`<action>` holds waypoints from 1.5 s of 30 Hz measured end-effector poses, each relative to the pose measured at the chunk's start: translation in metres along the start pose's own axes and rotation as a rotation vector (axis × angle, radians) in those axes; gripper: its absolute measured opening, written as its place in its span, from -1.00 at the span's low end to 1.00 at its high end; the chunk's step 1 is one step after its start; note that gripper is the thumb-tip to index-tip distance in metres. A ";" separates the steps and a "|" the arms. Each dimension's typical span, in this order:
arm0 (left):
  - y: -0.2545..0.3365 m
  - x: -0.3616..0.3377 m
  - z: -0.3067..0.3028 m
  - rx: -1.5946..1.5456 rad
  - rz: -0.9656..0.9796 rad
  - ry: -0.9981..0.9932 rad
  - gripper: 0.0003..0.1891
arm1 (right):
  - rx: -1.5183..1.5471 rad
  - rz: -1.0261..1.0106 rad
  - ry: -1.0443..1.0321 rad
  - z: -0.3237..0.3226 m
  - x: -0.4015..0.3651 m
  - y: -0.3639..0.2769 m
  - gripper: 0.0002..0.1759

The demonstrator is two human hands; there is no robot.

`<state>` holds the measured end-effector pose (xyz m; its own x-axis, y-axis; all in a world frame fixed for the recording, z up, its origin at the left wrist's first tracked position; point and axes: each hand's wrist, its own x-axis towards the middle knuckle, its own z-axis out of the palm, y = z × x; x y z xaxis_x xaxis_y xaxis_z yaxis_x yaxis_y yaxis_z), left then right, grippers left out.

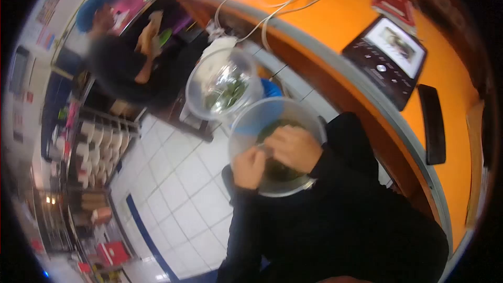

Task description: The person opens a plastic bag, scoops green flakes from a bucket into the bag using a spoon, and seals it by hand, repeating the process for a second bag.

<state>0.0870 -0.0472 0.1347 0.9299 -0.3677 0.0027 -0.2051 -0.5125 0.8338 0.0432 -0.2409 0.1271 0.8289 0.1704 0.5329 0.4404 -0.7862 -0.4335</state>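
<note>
A translucent plastic tub [241, 121] rests at my lap, with dark green leaves [277, 172] inside it. My left hand [249, 166] is over the tub's left side, its fingers closed in a pinch. Close against it, my right hand [294, 148] is bent over the leaves with its fingers curled together. Whatever sits between the fingertips is too small and blurred to name. Just beyond stands a second clear tub [196, 91], holding green leaves [228, 94] and some clear, shiny plastic.
An orange counter [314, 21] curves along the right, bearing a tablet [387, 57], a black oblong object [432, 124] and white cables [283, 6]. A person in dark clothes [120, 65] sits at upper left. Shelves with white containers [99, 149] line the left over a tiled floor [173, 194].
</note>
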 end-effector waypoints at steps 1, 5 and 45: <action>-0.019 0.001 0.006 -0.087 0.008 0.016 -0.68 | -0.017 -0.054 -0.026 -0.003 0.000 -0.004 -0.75; -0.024 0.006 0.016 -0.250 -0.054 0.068 -0.60 | -0.033 -0.069 -0.014 -0.011 -0.009 -0.008 -0.74; 0.050 -0.021 -0.018 -0.820 0.233 -0.642 -0.83 | 1.334 0.044 -0.786 -0.087 0.004 0.009 -0.73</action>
<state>0.0624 -0.0512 0.1864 0.5106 -0.8516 0.1183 0.1333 0.2143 0.9676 0.0197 -0.2989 0.1888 0.6273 0.7565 0.1852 0.0348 0.2103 -0.9770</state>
